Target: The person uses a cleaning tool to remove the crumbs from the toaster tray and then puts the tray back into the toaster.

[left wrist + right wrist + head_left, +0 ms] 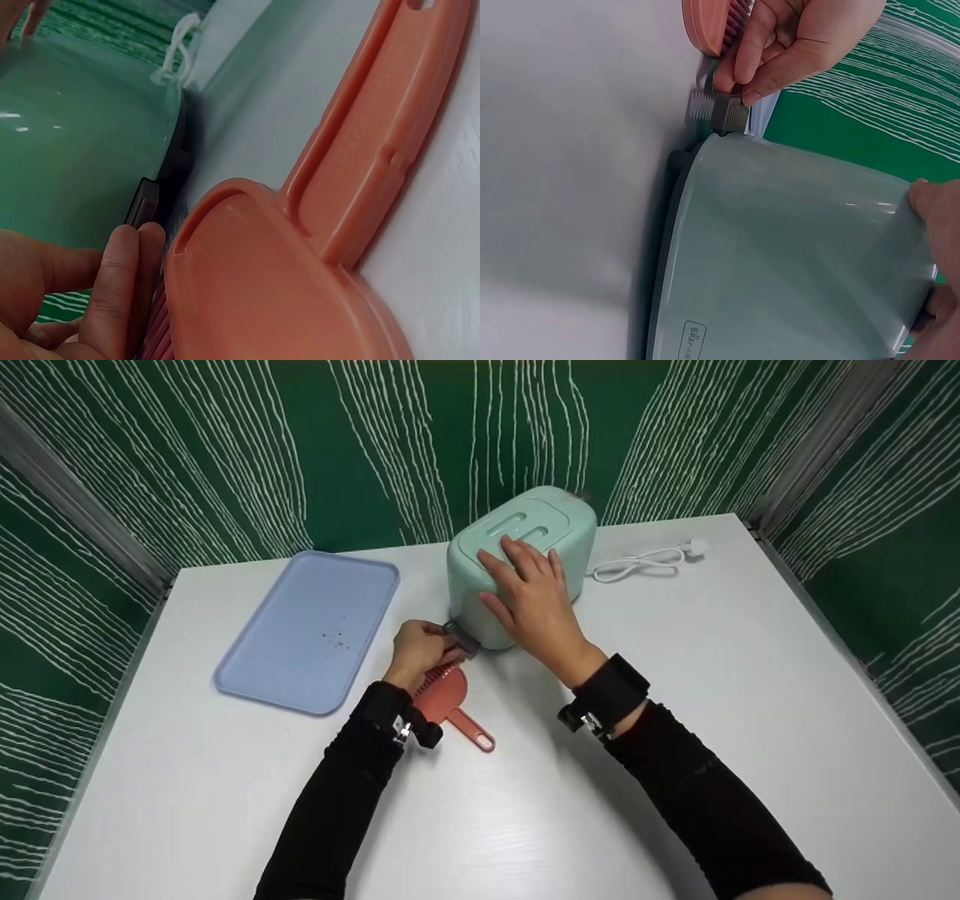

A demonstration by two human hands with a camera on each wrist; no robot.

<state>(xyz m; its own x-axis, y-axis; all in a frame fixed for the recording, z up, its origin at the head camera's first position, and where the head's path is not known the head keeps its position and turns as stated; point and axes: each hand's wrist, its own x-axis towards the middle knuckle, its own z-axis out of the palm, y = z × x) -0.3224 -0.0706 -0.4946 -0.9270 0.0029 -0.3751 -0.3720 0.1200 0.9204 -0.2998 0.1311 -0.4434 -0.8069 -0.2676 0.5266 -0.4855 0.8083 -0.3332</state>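
A mint-green toaster [525, 562] stands at the back of the white table. Low on its near-left end is a dark grey ridged tab [730, 114], pinched at its outer end by the fingertips of my left hand [420, 649]. My right hand [544, 607] rests on the toaster's top edge with spread fingers. Beside the left hand lies a small orange brush [277, 285] with reddish bristles, its handle pointing toward me. The left hand and wrist cover part of the brush in the head view.
A light blue tray [300, 622] holding some dark crumbs lies to the left. The toaster's white cord [637, 562] is bundled at the back right with its plug [696, 547]. A green wall [360, 457] with white drip lines stands behind the table.
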